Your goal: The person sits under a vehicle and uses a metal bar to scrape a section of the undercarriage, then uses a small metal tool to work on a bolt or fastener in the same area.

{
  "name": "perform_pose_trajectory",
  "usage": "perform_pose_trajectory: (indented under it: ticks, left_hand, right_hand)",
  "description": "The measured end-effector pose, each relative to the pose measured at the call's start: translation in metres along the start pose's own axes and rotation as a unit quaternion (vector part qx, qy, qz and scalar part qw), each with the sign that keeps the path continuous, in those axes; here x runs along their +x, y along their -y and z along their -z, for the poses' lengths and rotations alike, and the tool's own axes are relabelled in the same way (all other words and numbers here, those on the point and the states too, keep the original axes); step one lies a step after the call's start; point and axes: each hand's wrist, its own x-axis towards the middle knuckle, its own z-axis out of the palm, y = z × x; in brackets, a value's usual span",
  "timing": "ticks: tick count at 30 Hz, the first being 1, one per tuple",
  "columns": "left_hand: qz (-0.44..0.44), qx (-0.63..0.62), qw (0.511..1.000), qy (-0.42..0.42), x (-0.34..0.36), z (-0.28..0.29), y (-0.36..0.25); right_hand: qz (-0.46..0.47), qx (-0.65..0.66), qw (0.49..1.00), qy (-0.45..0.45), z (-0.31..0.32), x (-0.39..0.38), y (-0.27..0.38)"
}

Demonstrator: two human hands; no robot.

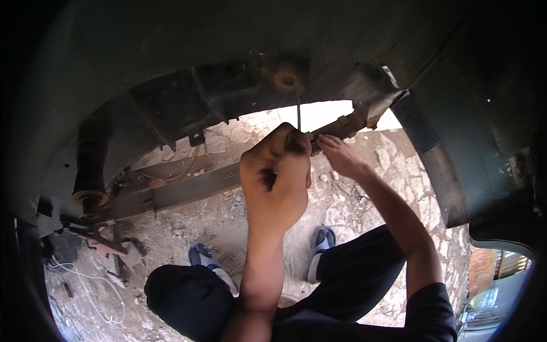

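Observation:
My left hand (277, 176) is raised in the middle, closed in a fist with dark smudges on the skin. A thin metal rod (298, 111) runs from the top of the fist up toward a round rusty hole (286, 80) in the dark frame. The fist hides the rod's lower end. To its right, my right hand (341, 155) rests with outstretched fingers against the end of a leaf spring (194, 186). This long steel strip slopes up from the lower left, passes behind my left hand and meets dark metal fittings (348, 122) at the right.
Dark vehicle bodywork (171, 34) arches overhead, with a green panel (473, 142) at the right. A black cylindrical part with a yellowish ring (90, 198) hangs at left. Below it lie a reddish tool (107, 242) and white cable (85, 288) on rough ground. My sandalled feet (323, 239) stand beneath.

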Motion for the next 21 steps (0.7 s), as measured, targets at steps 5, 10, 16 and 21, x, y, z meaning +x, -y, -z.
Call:
perform_pose_trajectory:
  ticks: [5, 10, 16, 21]
  left_hand:
    - [-0.044, 0.079, 0.996, -0.021, -0.003, 0.008, -0.019]
    - [-0.039, 0.187, 0.982, 0.005, 0.012, 0.011, -0.028]
    - [-0.032, 0.2, 0.979, -0.009, 0.02, 0.007, -0.027]
    - [-0.046, 0.152, 0.987, 0.008, 0.024, 0.006, -0.013]
  right_hand:
    - [-0.048, 0.012, 0.998, 0.038, 0.026, 0.021, 0.019]
    - [-0.055, -0.008, 0.998, -0.004, 0.017, 0.02, 0.019]
    - [-0.007, -0.012, 0.997, -0.071, 0.004, 0.007, 0.016]
    - [-0.002, -0.022, 0.998, -0.064, 0.002, 0.005, 0.017]
